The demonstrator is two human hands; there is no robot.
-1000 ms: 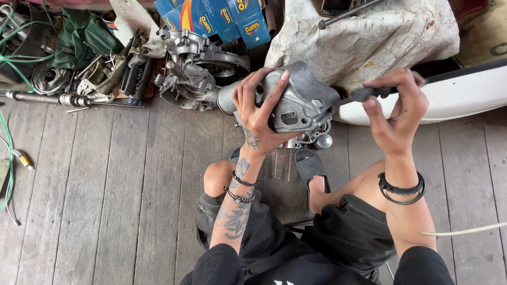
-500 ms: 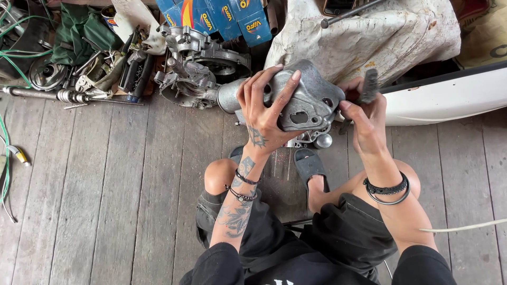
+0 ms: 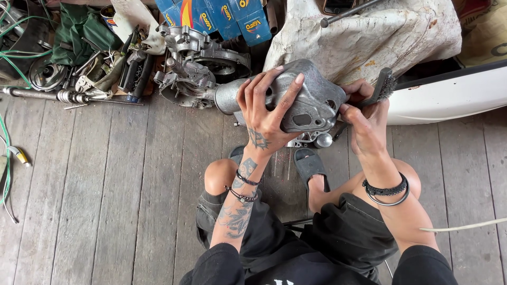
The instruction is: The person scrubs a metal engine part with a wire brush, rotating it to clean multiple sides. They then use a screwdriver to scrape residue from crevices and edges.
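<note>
Above the grey plank floor (image 3: pixel 105 184), centre frame: left hand (image 3: pixel 264 124), fingers spread wide, grips grey cast-metal engine cover (image 3: pixel 311 97). At 3 o'clock, touching it, right hand (image 3: pixel 364 124), fingers closed on black-handled wire brush (image 3: pixel 381 87).

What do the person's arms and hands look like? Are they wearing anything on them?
Both arms are bare, no sleeves. The left hand has a dark tattoo on its back, and more tattoos run down that forearm, with two thin bracelets at the wrist. The right hand has a black braided band and a thin ring bracelet.
</note>
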